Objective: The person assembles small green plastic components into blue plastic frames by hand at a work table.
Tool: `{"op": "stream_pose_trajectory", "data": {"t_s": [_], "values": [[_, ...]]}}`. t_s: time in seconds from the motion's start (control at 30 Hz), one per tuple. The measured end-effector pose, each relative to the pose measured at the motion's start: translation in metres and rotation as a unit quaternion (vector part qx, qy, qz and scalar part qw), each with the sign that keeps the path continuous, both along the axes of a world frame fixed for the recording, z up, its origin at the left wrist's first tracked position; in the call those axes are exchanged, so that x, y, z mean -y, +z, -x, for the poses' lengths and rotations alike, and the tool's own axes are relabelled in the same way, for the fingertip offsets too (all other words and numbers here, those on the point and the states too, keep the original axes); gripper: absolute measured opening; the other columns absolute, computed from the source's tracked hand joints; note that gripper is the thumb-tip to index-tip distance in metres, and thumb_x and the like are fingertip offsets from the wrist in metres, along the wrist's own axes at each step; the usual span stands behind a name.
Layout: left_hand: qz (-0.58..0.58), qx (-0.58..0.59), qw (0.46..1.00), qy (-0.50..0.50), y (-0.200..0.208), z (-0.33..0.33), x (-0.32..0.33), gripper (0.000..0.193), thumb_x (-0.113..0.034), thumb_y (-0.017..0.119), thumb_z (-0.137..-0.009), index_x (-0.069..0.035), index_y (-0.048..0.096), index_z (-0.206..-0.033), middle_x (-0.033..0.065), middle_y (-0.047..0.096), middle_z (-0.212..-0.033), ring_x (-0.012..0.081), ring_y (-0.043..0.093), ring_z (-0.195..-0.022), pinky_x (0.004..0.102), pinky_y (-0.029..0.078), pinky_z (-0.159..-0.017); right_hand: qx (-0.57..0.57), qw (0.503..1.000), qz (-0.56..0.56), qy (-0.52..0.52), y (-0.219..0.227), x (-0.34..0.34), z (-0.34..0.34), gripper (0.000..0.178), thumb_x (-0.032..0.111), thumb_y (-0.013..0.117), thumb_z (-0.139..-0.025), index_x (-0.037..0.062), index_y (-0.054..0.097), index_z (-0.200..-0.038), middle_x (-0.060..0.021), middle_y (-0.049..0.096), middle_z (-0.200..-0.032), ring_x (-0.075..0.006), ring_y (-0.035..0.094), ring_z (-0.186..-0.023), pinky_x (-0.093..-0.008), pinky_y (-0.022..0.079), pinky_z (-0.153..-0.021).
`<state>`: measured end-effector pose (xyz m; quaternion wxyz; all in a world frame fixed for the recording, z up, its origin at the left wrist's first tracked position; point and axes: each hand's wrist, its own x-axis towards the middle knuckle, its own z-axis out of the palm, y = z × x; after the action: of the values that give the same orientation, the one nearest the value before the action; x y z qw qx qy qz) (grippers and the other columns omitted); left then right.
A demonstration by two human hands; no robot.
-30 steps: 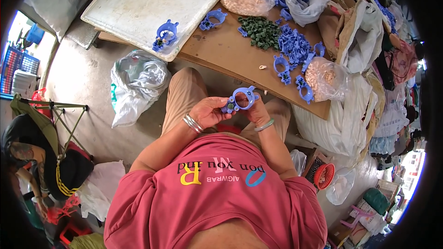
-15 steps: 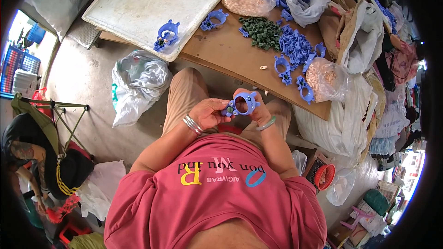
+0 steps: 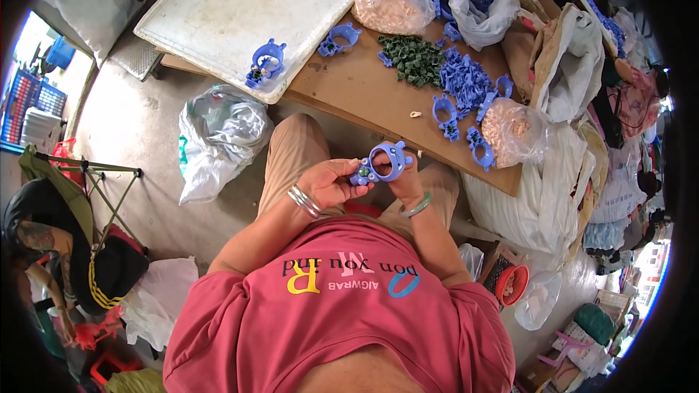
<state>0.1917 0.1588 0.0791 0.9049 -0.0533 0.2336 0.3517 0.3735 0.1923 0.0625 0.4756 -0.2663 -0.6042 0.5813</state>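
The person sits at a low wooden board (image 3: 364, 94) and holds a blue plastic ring (image 3: 389, 160) up over the lap, between both hands. The left hand (image 3: 331, 182) curls its fingers around a small blue-and-green piece (image 3: 362, 174) at the ring's lower left edge, thumb and forefinger pinching it against the ring. The right hand (image 3: 406, 178) grips the ring from below and behind, fingers pressed together on its rim; the fingertips themselves are hidden.

It looks like the fitting step: the small piece is being seated on the ring. I judge the next move calls for a firm, square push from the left thumb while the right hand keeps the ring steady, so the piece does not skew.

On the board lie more blue rings (image 3: 466, 80), a heap of green pieces (image 3: 413, 62) and a clear bag of pale bits (image 3: 393, 7). A finished-looking ring (image 3: 266, 64) rests on the white foam sheet (image 3: 218, 14).
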Motion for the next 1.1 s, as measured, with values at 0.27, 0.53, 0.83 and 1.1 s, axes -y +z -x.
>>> {"op": "stream_pose_trajectory", "data": {"t_s": [0.27, 0.53, 0.83, 1.1], "values": [[-0.064, -0.103, 0.991, 0.057, 0.000, 0.003, 0.001, 0.022, -0.011, 0.047, -0.088, 0.005, 0.052, -0.101, 0.0130, 0.057, -0.092, 0.0254, 0.058, -0.081, 0.0366, 0.052, -0.068, -0.122, 0.978, 0.144, -0.085, -0.023, -0.008, -0.012, 0.024, 0.004, 0.052, -0.080, 0.0021, 0.054, -0.104, -0.0075, 0.056, -0.097, -0.0143, 0.053, -0.085, -0.0225, 0.043, -0.073], [-0.135, -0.213, 0.965, 0.078, 0.005, -0.003, 0.004, 0.020, -0.009, 0.053, -0.085, 0.007, 0.055, -0.097, 0.0107, 0.059, -0.087, 0.0200, 0.058, -0.075, 0.0347, 0.052, -0.063, -0.097, 0.978, 0.182, 0.038, 0.023, -0.012, -0.004, 0.052, 0.017, 0.062, -0.079, 0.0050, 0.039, -0.124, -0.0115, 0.054, -0.101, -0.0127, 0.053, -0.080, -0.0218, 0.044, -0.069], [-0.118, -0.158, 0.979, 0.047, 0.002, 0.004, 0.004, 0.014, -0.006, 0.056, -0.082, 0.003, 0.055, -0.092, 0.0098, 0.058, -0.086, 0.0215, 0.058, -0.078, 0.0386, 0.052, -0.068, -0.118, 0.957, 0.259, 0.045, 0.009, -0.012, -0.006, 0.038, 0.017, 0.065, -0.078, -0.0019, 0.052, -0.109, -0.0076, 0.059, -0.090, -0.0130, 0.058, -0.076, -0.0226, 0.047, -0.067], [-0.098, -0.071, 0.992, 0.022, -0.023, 0.011, 0.003, 0.017, -0.006, 0.054, -0.082, 0.001, 0.053, -0.098, 0.0121, 0.058, -0.094, 0.0240, 0.057, -0.086, 0.0404, 0.050, -0.074, -0.047, 0.966, 0.248, 0.056, 0.002, -0.018, 0.000, 0.034, 0.017, 0.059, -0.083, -0.0025, 0.051, -0.110, -0.0066, 0.058, -0.095, -0.0094, 0.055, -0.079, -0.0195, 0.044, -0.070]]}}
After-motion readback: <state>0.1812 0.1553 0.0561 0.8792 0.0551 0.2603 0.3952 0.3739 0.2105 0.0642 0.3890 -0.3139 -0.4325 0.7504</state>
